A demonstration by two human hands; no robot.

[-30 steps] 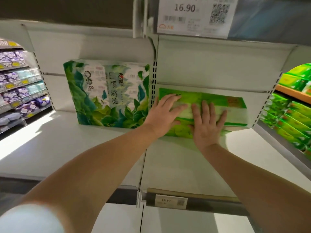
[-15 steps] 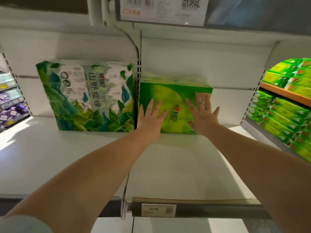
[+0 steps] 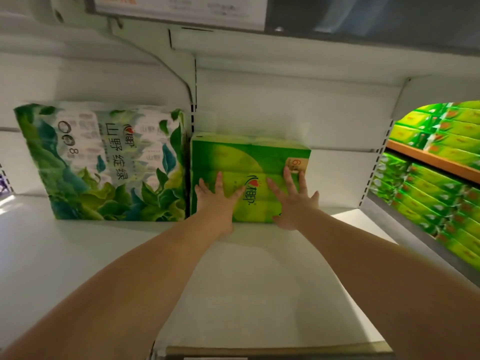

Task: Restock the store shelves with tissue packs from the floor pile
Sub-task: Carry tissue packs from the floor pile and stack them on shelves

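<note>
Left hand (image 3: 217, 203) and right hand (image 3: 292, 201) both flat, fingers spread, palms pressed on front face of green tissue pack (image 3: 249, 162); gripping nothing, just pushing. Green tissue pack upright on white shelf (image 3: 233, 294), deep at the back, apparently against back panel (image 3: 259, 107). Leaf-print pack (image 3: 104, 162) touching green tissue pack on its left, taller. To the right of green tissue pack: bare shelf, then stacked green packs (image 3: 436, 183) in next bay, well apart. Probably light, soft, squashy, with slick film wrap. Best handled by clamping both side faces or pushing flat-palmed; fingertip pinch likely slips or dents. Not fragile.
</note>
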